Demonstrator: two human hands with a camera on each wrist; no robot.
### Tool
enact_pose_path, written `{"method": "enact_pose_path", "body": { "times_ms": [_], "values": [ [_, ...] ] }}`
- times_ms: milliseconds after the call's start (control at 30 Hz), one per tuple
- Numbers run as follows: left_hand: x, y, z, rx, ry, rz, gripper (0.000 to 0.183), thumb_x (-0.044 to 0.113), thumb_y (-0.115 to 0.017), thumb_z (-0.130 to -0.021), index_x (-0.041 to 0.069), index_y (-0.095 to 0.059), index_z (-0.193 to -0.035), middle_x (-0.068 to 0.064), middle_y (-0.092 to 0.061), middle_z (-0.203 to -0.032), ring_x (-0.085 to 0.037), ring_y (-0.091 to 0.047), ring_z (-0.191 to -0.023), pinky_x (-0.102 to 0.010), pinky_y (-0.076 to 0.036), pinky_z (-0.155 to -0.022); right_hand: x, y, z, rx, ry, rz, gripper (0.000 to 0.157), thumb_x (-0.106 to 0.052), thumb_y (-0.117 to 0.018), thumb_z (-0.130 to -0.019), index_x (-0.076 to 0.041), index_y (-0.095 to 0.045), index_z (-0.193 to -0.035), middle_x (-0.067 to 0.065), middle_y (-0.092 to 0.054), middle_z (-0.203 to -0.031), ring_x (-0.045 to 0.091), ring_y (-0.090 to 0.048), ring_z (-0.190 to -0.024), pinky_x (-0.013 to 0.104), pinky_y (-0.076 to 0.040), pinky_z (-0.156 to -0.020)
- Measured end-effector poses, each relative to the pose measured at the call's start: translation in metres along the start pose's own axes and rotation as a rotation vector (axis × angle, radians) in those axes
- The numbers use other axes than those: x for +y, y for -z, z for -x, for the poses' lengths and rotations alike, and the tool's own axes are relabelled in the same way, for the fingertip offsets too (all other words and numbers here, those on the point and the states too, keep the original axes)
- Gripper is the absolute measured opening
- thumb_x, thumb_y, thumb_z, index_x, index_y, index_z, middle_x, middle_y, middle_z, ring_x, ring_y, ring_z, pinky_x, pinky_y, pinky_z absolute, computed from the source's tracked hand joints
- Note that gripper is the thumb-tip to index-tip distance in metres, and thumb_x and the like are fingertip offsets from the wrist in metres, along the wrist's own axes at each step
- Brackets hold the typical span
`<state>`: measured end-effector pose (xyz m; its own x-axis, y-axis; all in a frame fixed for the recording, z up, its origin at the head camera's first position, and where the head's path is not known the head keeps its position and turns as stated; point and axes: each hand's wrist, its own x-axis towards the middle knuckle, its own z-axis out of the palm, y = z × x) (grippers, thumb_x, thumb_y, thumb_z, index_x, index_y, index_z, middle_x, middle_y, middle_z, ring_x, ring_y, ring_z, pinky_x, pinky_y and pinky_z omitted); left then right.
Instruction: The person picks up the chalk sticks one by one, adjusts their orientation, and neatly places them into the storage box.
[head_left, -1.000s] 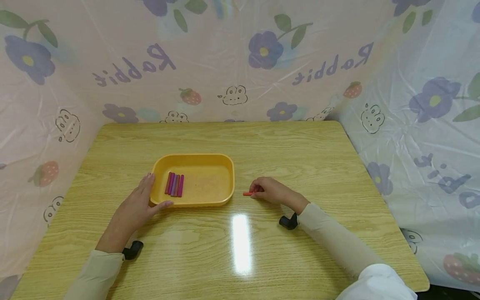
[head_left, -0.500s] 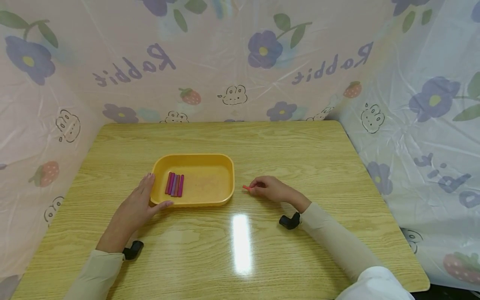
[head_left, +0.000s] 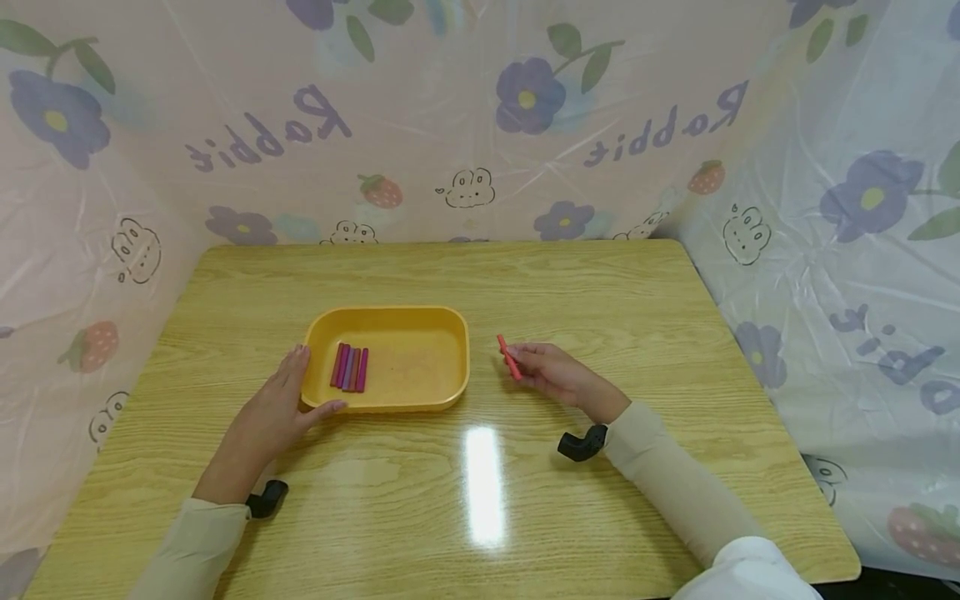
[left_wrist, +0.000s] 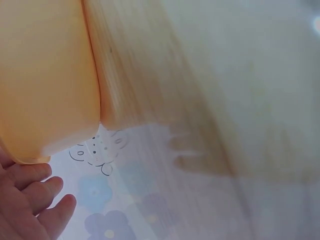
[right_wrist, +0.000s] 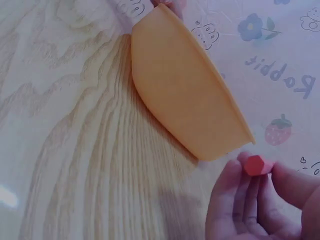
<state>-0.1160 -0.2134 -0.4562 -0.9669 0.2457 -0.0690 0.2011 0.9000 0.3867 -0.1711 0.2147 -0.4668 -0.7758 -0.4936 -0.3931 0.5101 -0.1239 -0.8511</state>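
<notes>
A yellow plastic tray (head_left: 416,358) lies on the table. My left hand (head_left: 258,421) rests against its left end, fingers fairly straight along the side and thumb at the front rim. In the left wrist view, the fingers (left_wrist: 37,192) touch the tray's corner. Inside the tray, several red, pink and purple crayons (head_left: 349,367) lie side by side near the left end. To the right of the tray, my right hand (head_left: 558,375) pinches a red crayon (head_left: 509,357) between thumb and fingertips, raised off the table. The right wrist view shows the crayon's flat hexagonal end (right_wrist: 255,165).
The wood-grain table (head_left: 570,292) extends around the tray, with a bright light reflection in front. Patterned curtain sheets (head_left: 465,125) close off the back and both sides. Each wrist carries a black camera mount, such as the right one (head_left: 581,443).
My right hand has lifted the red crayon slightly and turned it from lying nearly sideways to a steep slant, its far end pointing away. The left hand and tray have stayed put.
</notes>
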Motion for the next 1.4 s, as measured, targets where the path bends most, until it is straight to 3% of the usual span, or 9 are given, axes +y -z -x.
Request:
{"method": "enact_pose_path", "body": {
  "times_ms": [233, 467, 800, 967, 1100, 1400],
  "values": [
    [0.000, -0.001, -0.001, 0.001, 0.000, 0.001, 0.110, 0.071, -0.049, -0.079, 0.006, 0.004, -0.149, -0.019, -0.002, -0.153, -0.039, -0.009, -0.138, -0.060, -0.019, -0.104, -0.002, -0.001, 0.001, -0.039, -0.003, -0.106, 0.048, -0.013, -0.043, -0.100, 0.017, -0.029, -0.135, 0.024, -0.054, -0.118, 0.024, -0.061, -0.103, 0.039, -0.037, -0.099],
    [0.000, -0.002, -0.002, 0.006, -0.003, 0.001, 0.109, 0.071, -0.049, -0.079, 0.006, 0.004, -0.149, -0.019, -0.002, -0.153, -0.038, -0.009, -0.138, -0.059, -0.019, -0.104, -0.011, -0.004, 0.004, -0.020, 0.011, -0.166, 0.045, -0.009, -0.043, -0.099, 0.018, -0.032, -0.134, 0.025, -0.056, -0.119, 0.030, -0.052, -0.117, 0.035, -0.035, -0.099],
    [0.000, 0.000, -0.003, -0.005, 0.007, -0.004, 0.111, 0.072, -0.049, -0.078, 0.007, 0.005, -0.149, -0.019, -0.001, -0.153, -0.040, -0.009, -0.138, -0.060, -0.020, -0.103, -0.030, -0.011, 0.008, -0.027, 0.038, -0.208, 0.050, -0.010, -0.048, -0.098, 0.017, -0.029, -0.136, 0.018, -0.063, -0.109, 0.027, -0.057, -0.111, 0.037, -0.037, -0.099],
    [0.001, 0.001, -0.003, -0.002, 0.003, -0.005, 0.110, 0.072, -0.049, -0.078, 0.007, 0.005, -0.149, -0.019, -0.002, -0.153, -0.039, -0.009, -0.138, -0.060, -0.020, -0.104, -0.039, -0.021, 0.007, -0.042, 0.064, -0.218, 0.045, -0.010, -0.047, -0.098, 0.015, -0.035, -0.133, 0.018, -0.062, -0.109, 0.023, -0.061, -0.104, 0.033, -0.045, -0.092],
    [0.001, 0.002, -0.002, 0.003, -0.005, -0.009, 0.109, 0.071, -0.050, -0.079, 0.006, 0.003, -0.149, -0.020, -0.003, -0.153, -0.040, -0.011, -0.138, -0.060, -0.021, -0.103, -0.044, -0.032, 0.005, -0.053, 0.083, -0.207, 0.041, -0.009, -0.048, -0.097, 0.013, -0.039, -0.131, 0.020, -0.059, -0.114, 0.024, -0.060, -0.106, 0.036, -0.042, -0.096],
    [0.000, 0.000, 0.000, -0.007, -0.015, -0.002, 0.108, 0.069, -0.050, -0.080, 0.005, 0.003, -0.149, -0.020, -0.003, -0.153, -0.039, -0.009, -0.138, -0.060, -0.021, -0.104, -0.049, -0.061, -0.005, -0.140, 0.111, -0.237, 0.044, -0.004, -0.043, -0.098, 0.015, -0.031, -0.136, 0.022, -0.058, -0.114, 0.025, -0.060, -0.105, 0.037, -0.042, -0.096]
  ]
}}
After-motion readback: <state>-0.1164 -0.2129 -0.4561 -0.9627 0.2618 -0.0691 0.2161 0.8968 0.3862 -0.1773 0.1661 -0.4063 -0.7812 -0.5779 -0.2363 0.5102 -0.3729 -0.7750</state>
